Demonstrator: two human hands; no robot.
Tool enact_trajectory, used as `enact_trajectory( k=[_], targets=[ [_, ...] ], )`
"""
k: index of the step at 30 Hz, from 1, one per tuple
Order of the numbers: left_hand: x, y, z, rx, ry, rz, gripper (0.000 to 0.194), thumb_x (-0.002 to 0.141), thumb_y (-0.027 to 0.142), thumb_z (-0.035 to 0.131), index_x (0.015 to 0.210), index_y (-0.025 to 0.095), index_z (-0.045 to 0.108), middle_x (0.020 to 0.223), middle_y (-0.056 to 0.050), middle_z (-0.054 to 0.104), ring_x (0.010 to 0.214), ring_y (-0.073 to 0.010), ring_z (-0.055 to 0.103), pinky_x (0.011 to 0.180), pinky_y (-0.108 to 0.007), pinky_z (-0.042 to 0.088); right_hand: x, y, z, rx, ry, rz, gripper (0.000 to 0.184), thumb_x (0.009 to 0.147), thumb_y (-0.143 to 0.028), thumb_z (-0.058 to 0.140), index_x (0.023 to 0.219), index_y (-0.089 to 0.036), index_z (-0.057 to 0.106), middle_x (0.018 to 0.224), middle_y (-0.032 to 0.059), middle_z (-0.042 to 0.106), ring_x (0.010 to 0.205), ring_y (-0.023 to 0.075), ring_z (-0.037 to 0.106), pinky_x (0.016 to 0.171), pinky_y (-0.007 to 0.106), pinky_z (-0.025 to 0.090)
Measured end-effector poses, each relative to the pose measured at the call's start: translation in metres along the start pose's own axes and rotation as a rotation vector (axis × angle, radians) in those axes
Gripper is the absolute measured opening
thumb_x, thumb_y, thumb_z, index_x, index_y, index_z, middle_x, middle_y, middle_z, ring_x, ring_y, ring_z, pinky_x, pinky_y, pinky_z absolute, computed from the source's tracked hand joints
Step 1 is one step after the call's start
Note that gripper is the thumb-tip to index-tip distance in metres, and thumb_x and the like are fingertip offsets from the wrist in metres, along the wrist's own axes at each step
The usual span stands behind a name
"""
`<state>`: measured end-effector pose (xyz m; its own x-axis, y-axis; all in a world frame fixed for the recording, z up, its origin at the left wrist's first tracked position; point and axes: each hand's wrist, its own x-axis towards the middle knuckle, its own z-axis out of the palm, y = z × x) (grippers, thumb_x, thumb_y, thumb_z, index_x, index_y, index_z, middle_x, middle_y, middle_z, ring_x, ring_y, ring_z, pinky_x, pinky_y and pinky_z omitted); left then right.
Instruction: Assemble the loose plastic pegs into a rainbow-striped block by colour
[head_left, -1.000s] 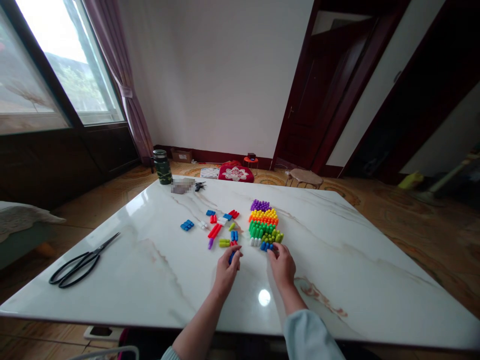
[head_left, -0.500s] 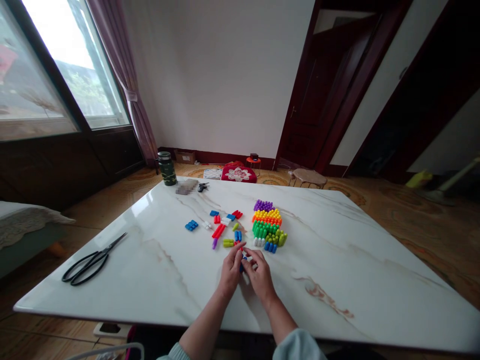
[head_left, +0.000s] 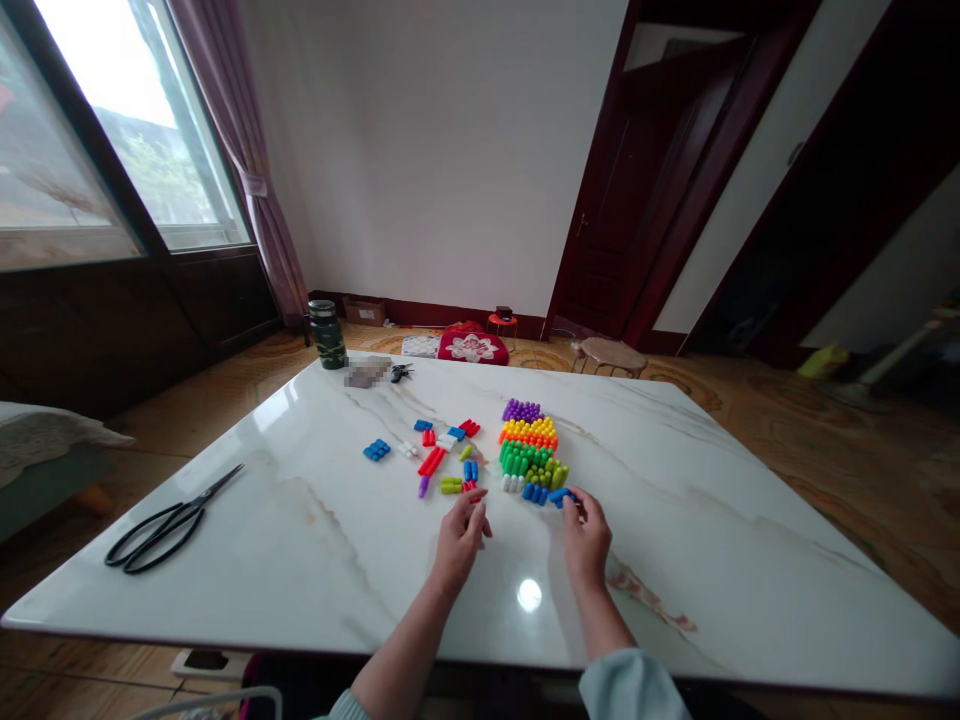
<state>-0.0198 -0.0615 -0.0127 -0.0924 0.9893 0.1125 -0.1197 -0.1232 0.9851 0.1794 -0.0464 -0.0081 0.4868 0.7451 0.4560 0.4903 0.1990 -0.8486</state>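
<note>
My right hand [head_left: 587,535] pinches a blue bullet-shaped plastic block [head_left: 560,496] beside a row of standing blue blocks [head_left: 535,494]. My left hand [head_left: 460,537] hovers over the table with its fingers loosely apart and nothing visible in them. Just beyond its fingertips lie red blocks [head_left: 469,488], partly covered by the hand. Grouped by colour ahead of my right hand stand purple blocks [head_left: 523,410], yellow ones [head_left: 532,427], orange ones [head_left: 517,438], green ones [head_left: 517,458], lime ones [head_left: 547,472] and white ones [head_left: 513,483].
Loose blocks lie left of the groups, among them blue ones [head_left: 377,450], a red strip [head_left: 430,462] and lime ones [head_left: 451,485]. Large black scissors [head_left: 174,522] rest on the marble-patterned table [head_left: 300,560]. A camouflage flask [head_left: 328,335] and small black-handled snips [head_left: 400,373] are at the far left.
My hands were together over a blue block and have separated. The right one has moved right and forward to the blue row; the left has stayed near the red blocks, its fingers loosened.
</note>
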Motion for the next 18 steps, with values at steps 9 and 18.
enact_trajectory(
  k=[9,18],
  targets=[
    [0.001,0.000,-0.001,0.009,0.001,-0.008,0.047,0.084,0.054,0.056,0.108,0.014,0.064,0.058,0.001,0.061,0.043,-0.0084,0.048,0.046,-0.019,0.040,0.021,0.029,0.005,-0.247,-0.146,-0.173,0.034,0.086,-0.037,0.043,0.100,-0.014,0.064,0.096,0.0144,0.068,0.082,0.0244,0.062,0.075,0.038,0.049],
    [0.001,0.000,-0.002,0.002,-0.018,-0.015,0.049,0.086,0.056,0.054,0.109,0.014,0.063,0.060,0.001,0.060,0.044,-0.0076,0.047,0.043,-0.017,0.037,0.021,0.024,0.003,-0.301,-0.136,-0.212,0.031,0.090,-0.036,0.044,0.103,-0.015,0.063,0.096,0.0112,0.067,0.076,0.0208,0.061,0.070,0.033,0.046]
  ],
)
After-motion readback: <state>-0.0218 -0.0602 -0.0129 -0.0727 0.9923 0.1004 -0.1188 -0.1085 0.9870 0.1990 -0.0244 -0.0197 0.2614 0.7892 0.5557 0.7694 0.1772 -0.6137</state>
